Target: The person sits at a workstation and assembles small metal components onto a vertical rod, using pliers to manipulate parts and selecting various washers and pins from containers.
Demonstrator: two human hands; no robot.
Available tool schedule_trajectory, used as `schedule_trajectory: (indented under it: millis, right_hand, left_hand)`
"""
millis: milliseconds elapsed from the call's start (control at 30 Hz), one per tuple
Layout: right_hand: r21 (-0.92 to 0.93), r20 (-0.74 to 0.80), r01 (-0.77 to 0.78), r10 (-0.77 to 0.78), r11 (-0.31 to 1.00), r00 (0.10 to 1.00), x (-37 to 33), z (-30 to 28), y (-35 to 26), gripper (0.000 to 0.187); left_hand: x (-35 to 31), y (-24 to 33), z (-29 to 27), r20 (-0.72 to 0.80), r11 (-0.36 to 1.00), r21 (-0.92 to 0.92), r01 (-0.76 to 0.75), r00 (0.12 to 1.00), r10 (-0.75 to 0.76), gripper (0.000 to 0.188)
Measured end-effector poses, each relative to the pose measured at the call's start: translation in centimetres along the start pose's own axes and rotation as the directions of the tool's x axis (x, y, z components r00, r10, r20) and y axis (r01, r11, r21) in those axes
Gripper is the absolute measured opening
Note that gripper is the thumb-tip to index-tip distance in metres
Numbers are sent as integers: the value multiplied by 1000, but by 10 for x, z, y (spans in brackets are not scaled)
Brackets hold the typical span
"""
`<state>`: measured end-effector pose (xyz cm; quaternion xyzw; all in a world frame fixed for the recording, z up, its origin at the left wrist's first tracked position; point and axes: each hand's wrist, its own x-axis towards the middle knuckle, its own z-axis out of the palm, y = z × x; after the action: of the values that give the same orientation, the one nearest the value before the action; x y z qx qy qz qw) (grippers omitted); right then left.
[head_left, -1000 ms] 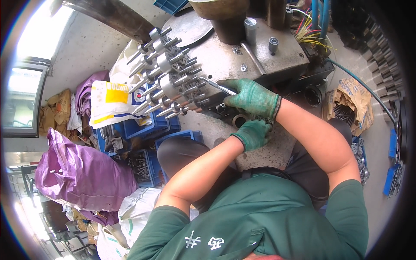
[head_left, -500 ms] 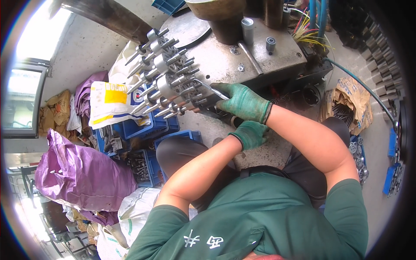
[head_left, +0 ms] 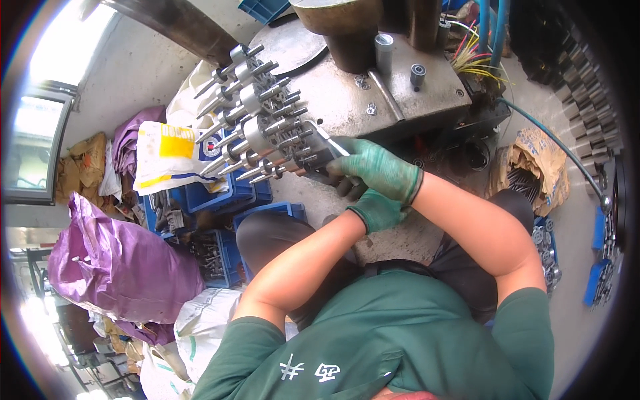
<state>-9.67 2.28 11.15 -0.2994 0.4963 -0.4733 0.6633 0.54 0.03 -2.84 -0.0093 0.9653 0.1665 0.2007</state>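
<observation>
My right hand (head_left: 380, 167), in a green work glove, is closed around a thin bent metal rod (head_left: 327, 138) that looks like a hex key. Its far end reaches the right side of a cluster of metal pins and rings (head_left: 257, 127), fanned out in several tilted rows. Lower down, my left hand (head_left: 377, 211), also gloved in green, lies partly under the right one. Its fingers are mostly hidden, and I cannot make out what they hold. Dark glove fingertips show just below the rod, close to the cluster's lower right end.
Beyond the hands stands a machine with a metal bed (head_left: 427, 100), bearing a metal cylinder (head_left: 383, 53), a smaller bushing (head_left: 418, 75) and a loose bar (head_left: 387, 95). Blue crates (head_left: 230, 257) and a purple sack (head_left: 127, 267) are at left. A torn paper bag (head_left: 537, 163) sits at right.
My right hand has moved slightly down and left with the rod, and its grip looks shifted. My left hand has moved slightly left, further under the right. The whole view has shifted a little.
</observation>
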Motion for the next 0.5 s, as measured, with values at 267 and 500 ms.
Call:
schedule_trajectory:
  millis: [267, 500]
  right_hand:
    - [-110, -250, 342, -359, 933, 900, -71, -47, -52, 62]
    - [-51, -458, 461, -431, 886, 777, -101, -74, -59, 64]
  left_hand:
    - [0, -24, -67, -745, 872, -424, -246, 642, -181, 49]
    - [3, -45, -102, -819, 960, -13, 278, 548, -170, 61]
